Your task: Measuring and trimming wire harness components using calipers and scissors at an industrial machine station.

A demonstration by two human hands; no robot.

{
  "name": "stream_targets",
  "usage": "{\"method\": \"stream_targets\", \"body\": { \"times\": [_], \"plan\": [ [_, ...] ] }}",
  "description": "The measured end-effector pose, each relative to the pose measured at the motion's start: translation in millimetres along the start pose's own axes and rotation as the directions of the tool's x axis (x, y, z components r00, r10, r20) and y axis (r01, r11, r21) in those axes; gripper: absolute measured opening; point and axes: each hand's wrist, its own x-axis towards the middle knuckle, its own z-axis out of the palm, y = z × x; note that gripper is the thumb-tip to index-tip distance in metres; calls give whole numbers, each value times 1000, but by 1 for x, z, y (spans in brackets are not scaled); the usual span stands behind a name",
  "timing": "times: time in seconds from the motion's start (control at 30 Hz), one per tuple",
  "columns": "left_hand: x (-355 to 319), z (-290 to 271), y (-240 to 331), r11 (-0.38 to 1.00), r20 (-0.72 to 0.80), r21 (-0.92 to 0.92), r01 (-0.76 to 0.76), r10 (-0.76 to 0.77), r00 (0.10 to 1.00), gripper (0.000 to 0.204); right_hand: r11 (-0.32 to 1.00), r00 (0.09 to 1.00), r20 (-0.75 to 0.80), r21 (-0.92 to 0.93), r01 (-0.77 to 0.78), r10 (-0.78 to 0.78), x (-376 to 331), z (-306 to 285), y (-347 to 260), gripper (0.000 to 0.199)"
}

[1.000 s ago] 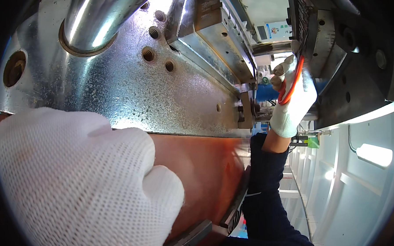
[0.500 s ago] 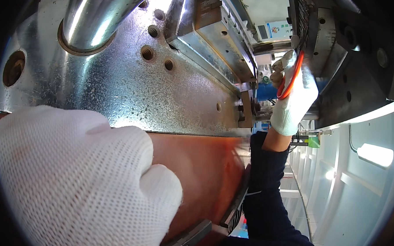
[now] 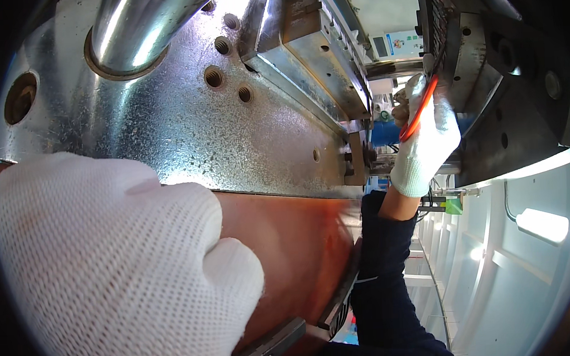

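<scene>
My left hand, in a white knitted glove, fills the lower left, close by. Its fingers are curled in, and whatever they hold is hidden. Farther off at the upper right, my right hand wears a similar glove and is closed around a hand tool with a curved red handle. The tool's working end is too small and bright to make out, so I cannot tell its exact kind. It points up at the dark, ridged face of a metal block on the right.
A steel plate with threaded holes spans the left. A thick polished rod passes through it. A metal mould block juts from the plate, facing dark machine parts. A reddish-brown surface lies below the plate.
The red handle has tilted slightly in my right hand, and its loop looks narrower. My left hand has stayed in place.
</scene>
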Motion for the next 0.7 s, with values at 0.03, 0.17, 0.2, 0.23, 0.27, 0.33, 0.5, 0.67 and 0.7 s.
{"method": "stream_targets", "body": {
  "times": [0.03,0.17,0.2,0.23,0.27,0.33,0.5,0.67,0.7],
  "plan": [
    [-1,0,-1,1000,26,-17,4,-4,1000,20,1000,1000,1,22,5,-5,0,0,1,26],
    [-3,3,-4,964,-197,96,-246,261,945,21,998,998,-11,13,57,-57,2,-1,8,28],
    [-4,5,-4,948,-251,129,-290,314,916,22,999,999,-18,1,49,-49,2,-2,9,28],
    [-4,6,-4,948,-273,124,-292,316,909,22,999,999,-25,-11,40,-40,2,-3,11,28],
    [-4,8,-4,948,-287,121,-295,318,904,22,999,999,-34,-36,30,-32,3,-3,11,28],
    [-4,11,-5,946,-304,116,-304,325,896,23,998,999,-8,-38,41,-42,3,-5,11,28],
    [-5,11,-4,948,-276,132,-288,314,908,24,1000,999,42,0,16,-16,1,-5,7,28],
    [-5,12,-4,946,-303,136,-294,323,897,26,993,993,56,60,104,-107,1,5,7,29],
    [-5,12,-4,946,-299,136,-295,323,898,26,994,994,59,59,89,-93,1,5,6,27]
  ]
}}
